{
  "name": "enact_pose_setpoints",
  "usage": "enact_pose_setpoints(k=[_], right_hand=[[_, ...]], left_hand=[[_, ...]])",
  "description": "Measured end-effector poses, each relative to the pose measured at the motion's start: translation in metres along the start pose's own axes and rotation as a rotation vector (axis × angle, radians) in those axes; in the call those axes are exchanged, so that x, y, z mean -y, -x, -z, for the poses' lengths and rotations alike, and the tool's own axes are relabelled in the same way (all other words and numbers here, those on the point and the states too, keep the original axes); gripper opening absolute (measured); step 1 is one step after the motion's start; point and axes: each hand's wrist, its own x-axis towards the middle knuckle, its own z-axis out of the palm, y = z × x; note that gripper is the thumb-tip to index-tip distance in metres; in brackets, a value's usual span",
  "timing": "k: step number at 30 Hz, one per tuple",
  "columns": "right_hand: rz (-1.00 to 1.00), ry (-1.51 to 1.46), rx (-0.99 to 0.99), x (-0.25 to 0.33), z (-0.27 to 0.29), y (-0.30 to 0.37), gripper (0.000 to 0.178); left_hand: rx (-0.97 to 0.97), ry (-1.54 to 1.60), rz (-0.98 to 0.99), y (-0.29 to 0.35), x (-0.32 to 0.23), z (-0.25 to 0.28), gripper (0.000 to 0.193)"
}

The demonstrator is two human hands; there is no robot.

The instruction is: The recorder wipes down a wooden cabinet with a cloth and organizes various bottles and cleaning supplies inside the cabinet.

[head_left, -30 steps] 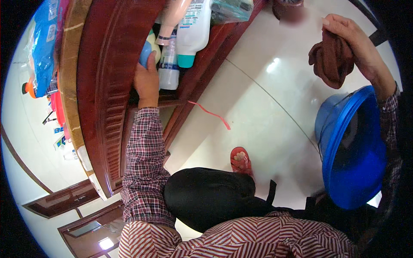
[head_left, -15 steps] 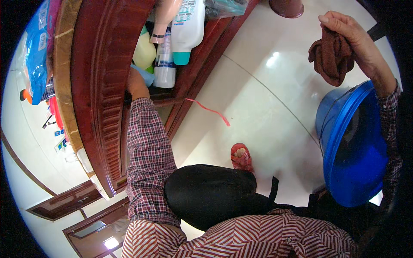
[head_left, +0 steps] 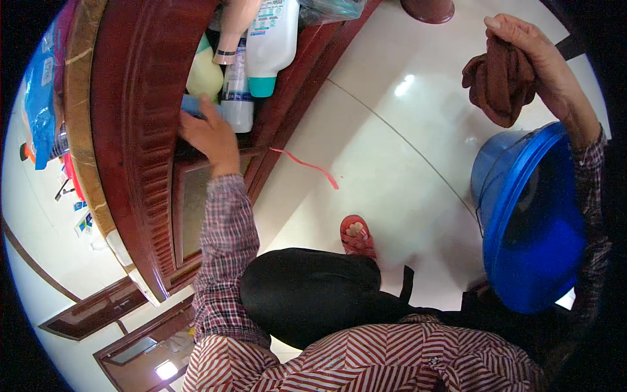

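Note:
Inside the dark red wooden cabinet [head_left: 134, 98], my left hand [head_left: 212, 138] is slightly blurred, its fingers bent around a light blue thing [head_left: 191, 104] whose kind I cannot make out. Close to those fingers stand a pale yellow bottle [head_left: 205, 75] and a white and silver tube-like bottle [head_left: 237, 108]. Beside them are a white bottle with a teal cap [head_left: 271, 42] and a pinkish bottle [head_left: 234, 29], both cap down. At upper right, my right hand [head_left: 532, 49] grips a bunched brown cloth [head_left: 499, 85] above the far side of a blue bucket [head_left: 496, 176].
A thin red strip [head_left: 307, 163] lies on the pale tiled floor [head_left: 385, 163]. A plastic bag [head_left: 330, 10] sits at the cabinet's far end. My foot in a red sandal [head_left: 357, 235] is on the floor. Packages, including a blue one [head_left: 40, 111], rest beyond the cabinet top.
My left hand has drawn partly out from behind the cabinet frame, and more of it shows. The light blue thing has shifted left with it. My right hand still holds the brown cloth.

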Motion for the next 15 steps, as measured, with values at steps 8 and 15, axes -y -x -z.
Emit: enact_pose_setpoints(k=[8,15], right_hand=[[-0.008,-0.113,0.171,0.013,-0.022,0.007,0.032],[0.012,-0.166,0.361,0.029,-0.062,0.026,0.031]], left_hand=[[1.048,0.647,-0.036,0.074,-0.047,0.001,0.053],[1.804,1.52,0.341,0.05,-0.143,0.0,0.079]])
